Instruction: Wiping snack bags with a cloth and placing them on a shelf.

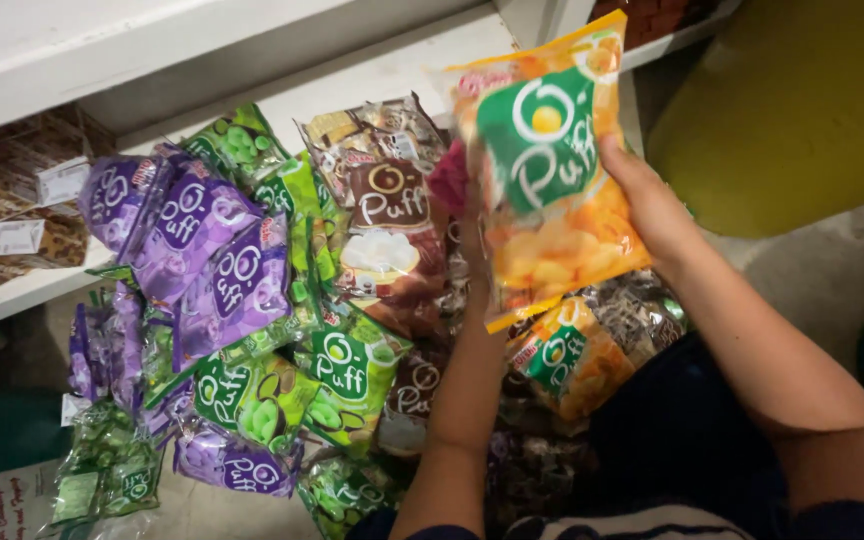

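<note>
Orange snack bag (544,170) held upright above heap, top edge near white shelf (352,80) lip. Right hand (652,205) grips bag's right edge, fingers curled round it. Left hand (472,235) behind bag's left edge, mostly hidden; grip cannot be told. Purple bags (207,260), green bags (337,370), brown bag (387,235) crowd space left and below. Yellow surface (802,110) lies right.
</note>
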